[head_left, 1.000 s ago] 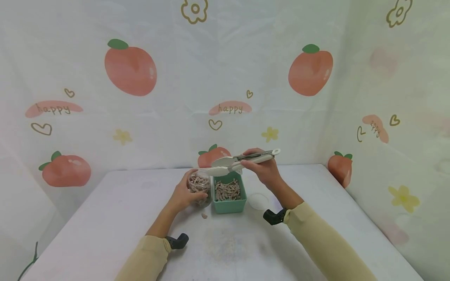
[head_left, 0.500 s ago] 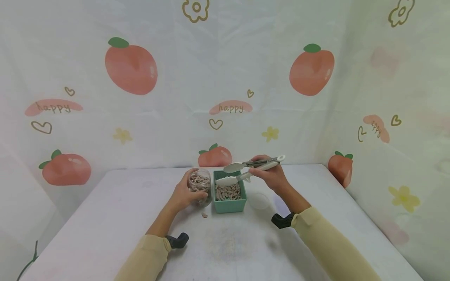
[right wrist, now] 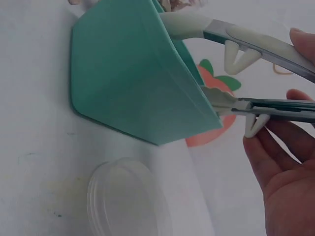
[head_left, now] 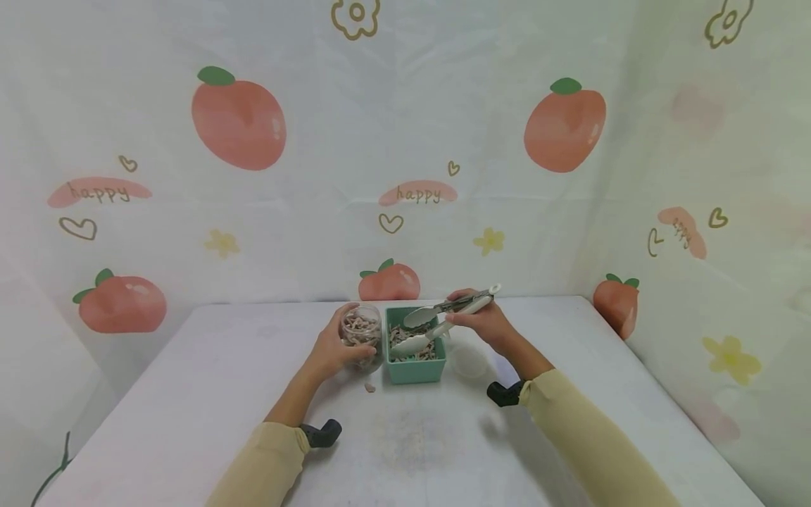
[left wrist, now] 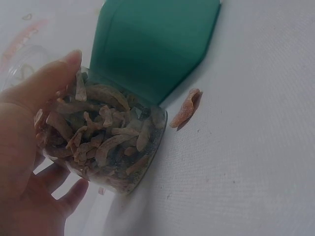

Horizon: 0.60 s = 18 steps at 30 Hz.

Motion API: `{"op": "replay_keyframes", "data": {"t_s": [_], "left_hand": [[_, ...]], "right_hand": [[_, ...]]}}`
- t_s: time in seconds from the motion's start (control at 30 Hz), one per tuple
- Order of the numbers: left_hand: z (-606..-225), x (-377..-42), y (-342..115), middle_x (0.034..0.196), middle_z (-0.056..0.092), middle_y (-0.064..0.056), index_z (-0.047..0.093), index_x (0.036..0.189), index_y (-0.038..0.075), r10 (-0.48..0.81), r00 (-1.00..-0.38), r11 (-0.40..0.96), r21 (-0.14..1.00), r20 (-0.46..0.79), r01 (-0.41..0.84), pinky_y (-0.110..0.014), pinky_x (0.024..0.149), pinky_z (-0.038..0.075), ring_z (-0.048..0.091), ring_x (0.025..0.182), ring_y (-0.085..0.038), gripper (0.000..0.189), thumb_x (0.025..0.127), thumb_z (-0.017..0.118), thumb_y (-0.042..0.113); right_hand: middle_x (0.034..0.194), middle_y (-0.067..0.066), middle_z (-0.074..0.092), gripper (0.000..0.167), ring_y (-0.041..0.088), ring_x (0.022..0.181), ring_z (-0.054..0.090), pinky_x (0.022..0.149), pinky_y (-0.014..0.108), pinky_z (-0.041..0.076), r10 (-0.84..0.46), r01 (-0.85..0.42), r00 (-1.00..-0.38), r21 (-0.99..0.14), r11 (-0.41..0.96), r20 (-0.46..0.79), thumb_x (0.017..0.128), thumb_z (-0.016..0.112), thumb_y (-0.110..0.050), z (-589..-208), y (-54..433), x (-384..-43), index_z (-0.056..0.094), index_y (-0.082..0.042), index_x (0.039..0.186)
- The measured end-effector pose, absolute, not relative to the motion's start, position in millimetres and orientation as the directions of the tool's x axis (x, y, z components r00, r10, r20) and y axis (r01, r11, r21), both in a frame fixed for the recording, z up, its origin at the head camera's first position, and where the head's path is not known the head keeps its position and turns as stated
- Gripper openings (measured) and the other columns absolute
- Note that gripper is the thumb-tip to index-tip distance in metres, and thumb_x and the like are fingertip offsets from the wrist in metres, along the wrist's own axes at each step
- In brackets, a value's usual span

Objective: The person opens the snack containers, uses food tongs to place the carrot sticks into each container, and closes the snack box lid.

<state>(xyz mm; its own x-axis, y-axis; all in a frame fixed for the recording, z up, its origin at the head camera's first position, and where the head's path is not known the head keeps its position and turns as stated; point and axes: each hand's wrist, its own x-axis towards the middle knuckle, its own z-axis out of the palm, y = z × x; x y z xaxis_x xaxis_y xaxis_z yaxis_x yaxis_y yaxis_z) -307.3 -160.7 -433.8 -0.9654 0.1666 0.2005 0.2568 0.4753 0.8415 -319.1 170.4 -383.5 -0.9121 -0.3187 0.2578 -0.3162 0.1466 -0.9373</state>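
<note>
My left hand (head_left: 332, 348) grips a clear jar (head_left: 361, 336) around its side; the left wrist view shows thumb and fingers about it. Many dried, greyish-brown curled pieces (left wrist: 106, 128) fill the jar. Just right of it stands a green rectangular bin (head_left: 415, 372) holding the same sort of pieces. My right hand (head_left: 484, 320) holds white-tipped metal tongs (head_left: 459, 304) by their handles. The tongs' two arms are spread, and their tips reach down into the bin. Inside the bin, the right wrist view hides the tips behind the green wall (right wrist: 123, 73).
One loose dried piece (left wrist: 187, 108) lies on the white table (head_left: 405, 443) in front of the jar. A round translucent lid (head_left: 469, 360) lies to the bin's right. Behind the table hangs a white fruit-print cloth (head_left: 304, 232).
The right hand has brought the tongs from above the jar and bin rightward and down into the bin, their arms spreading. The left hand stays on the jar.
</note>
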Motion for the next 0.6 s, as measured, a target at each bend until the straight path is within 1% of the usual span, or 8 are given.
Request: {"op": "replay_keyframes", "data": {"t_s": [0.2, 0.4, 0.6], "left_hand": [[-433.1, -307.5, -161.1, 0.141, 0.043, -0.016, 0.030, 0.150, 0.026, 0.175, -0.962, 0.464, 0.845, 0.209, 0.268, -0.056, 0.102, 0.035, 0.042, 0.128, -0.034, 0.099, 0.070, 0.088, 0.032], [-433.7, -308.7, -160.6, 0.141, 0.044, -0.016, 0.030, 0.150, 0.028, 0.175, -0.963, 0.465, 0.845, 0.204, 0.264, -0.056, 0.101, 0.036, 0.043, 0.128, -0.034, 0.100, 0.069, 0.089, 0.034], [-434.3, -307.4, -161.1, 0.143, 0.042, -0.017, 0.029, 0.151, 0.024, 0.178, -0.962, 0.457, 0.848, 0.207, 0.267, -0.057, 0.101, 0.035, 0.042, 0.129, -0.035, 0.099, 0.071, 0.088, 0.033]], "right_hand": [[0.121, 0.027, 0.055, 0.041, 0.020, 0.096, 0.060, 0.082, 0.032, 0.050, -0.378, -0.306, -0.894, -0.945, 0.118, 0.242, 0.087, 0.072, -0.005, -384.5, 168.6, -327.0, 0.055, 0.007, 0.122], [0.121, 0.030, 0.054, 0.043, 0.021, 0.095, 0.058, 0.082, 0.031, 0.048, -0.420, -0.292, -0.883, -0.945, 0.148, 0.208, 0.086, 0.072, -0.005, -385.3, 166.3, -331.3, 0.054, 0.007, 0.123], [0.116, 0.029, 0.057, 0.042, 0.023, 0.096, 0.058, 0.086, 0.035, 0.048, -0.459, -0.296, -0.870, -0.935, 0.196, 0.179, 0.086, 0.073, -0.008, -381.3, 168.1, -330.4, 0.056, 0.003, 0.123]]}}
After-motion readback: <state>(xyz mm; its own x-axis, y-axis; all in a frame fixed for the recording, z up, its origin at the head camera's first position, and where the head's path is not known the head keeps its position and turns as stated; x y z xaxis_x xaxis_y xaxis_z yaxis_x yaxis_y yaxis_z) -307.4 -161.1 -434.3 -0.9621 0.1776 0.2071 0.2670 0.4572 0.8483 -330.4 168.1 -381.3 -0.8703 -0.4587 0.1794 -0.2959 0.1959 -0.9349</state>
